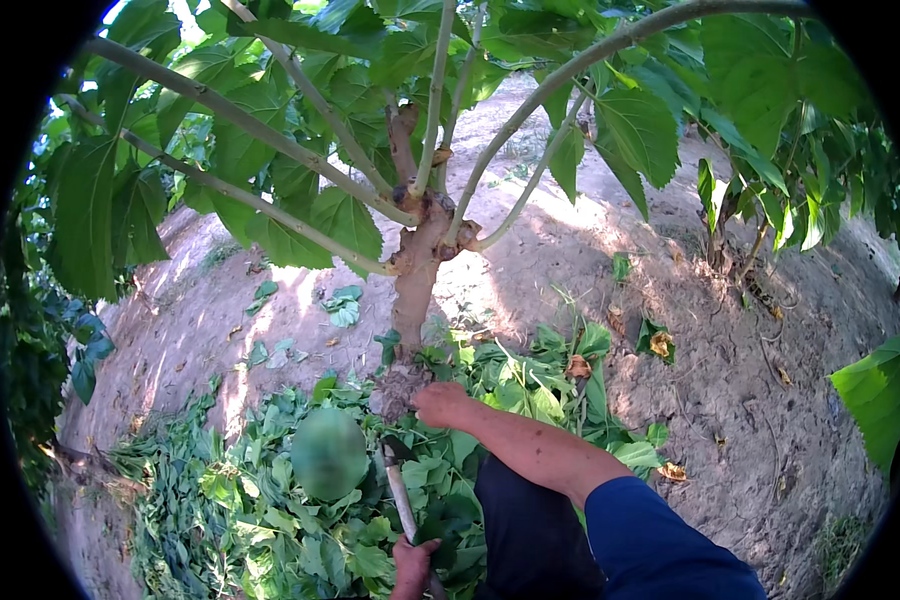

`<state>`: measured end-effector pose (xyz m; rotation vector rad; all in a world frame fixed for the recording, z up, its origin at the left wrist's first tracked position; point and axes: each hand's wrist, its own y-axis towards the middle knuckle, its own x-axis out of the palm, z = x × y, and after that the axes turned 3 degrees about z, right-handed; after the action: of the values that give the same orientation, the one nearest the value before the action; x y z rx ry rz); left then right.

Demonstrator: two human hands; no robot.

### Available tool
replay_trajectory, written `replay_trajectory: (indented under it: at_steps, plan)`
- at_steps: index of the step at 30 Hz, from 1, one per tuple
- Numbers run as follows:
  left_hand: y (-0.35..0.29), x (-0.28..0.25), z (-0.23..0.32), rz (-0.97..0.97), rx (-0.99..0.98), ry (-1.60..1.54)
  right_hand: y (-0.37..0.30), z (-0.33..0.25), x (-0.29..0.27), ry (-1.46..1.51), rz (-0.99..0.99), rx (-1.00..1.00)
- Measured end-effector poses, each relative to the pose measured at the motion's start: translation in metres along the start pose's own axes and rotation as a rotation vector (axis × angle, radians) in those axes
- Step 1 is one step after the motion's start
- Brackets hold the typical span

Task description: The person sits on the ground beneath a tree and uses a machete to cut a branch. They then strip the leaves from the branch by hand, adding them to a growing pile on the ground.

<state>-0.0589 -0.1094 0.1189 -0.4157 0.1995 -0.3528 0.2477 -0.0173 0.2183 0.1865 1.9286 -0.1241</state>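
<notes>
My left hand [415, 568] is wrapped round the pale wooden handle of a hand tool [400, 492] near the lower edge. The tool's dark metal head points up toward the foot of a thick, knobby tree trunk [415, 290]; its exact kind is hard to make out. At the base of that trunk my right hand [442, 405] is closed, with the arm reaching in from the lower right. Whatever its fingers grip is hidden. Cut green leaves and weeds [270, 530] lie heaped round both hands.
Long branches [240, 120] with broad leaves spread overhead from the trunk's top. Dry bare soil [730, 390] slopes around, with dead leaves scattered on it. Another leafy plant [730, 220] stands at the right. A dark-clothed leg [530, 530] shows below my right arm.
</notes>
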Motion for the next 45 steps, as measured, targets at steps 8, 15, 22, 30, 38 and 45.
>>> replay_trajectory:
  at_steps: [8,15,22,30,38,45]
  plan:
    - [-0.017,0.01,0.003,-0.035,-0.042,0.1,0.001,-0.001,-0.006,0.016,-0.003,0.01]
    - [-0.006,0.003,-0.045,-0.093,-0.098,0.174,0.0,0.0,-0.003,0.007,-0.053,0.053]
    - [-0.012,0.008,-0.04,-0.084,-0.098,0.054,0.001,0.003,-0.002,0.005,-0.033,0.038]
    - [-0.002,0.003,-0.056,-0.005,-0.191,-0.153,0.006,0.008,0.006,-0.001,-0.024,0.022]
    - [0.025,-0.015,-0.12,-0.031,-0.332,-0.244,0.006,0.002,0.004,0.053,0.012,-0.022]
    - [0.01,-0.003,-0.103,-0.028,-0.248,-0.177,0.0,0.001,-0.003,0.047,0.039,-0.025]
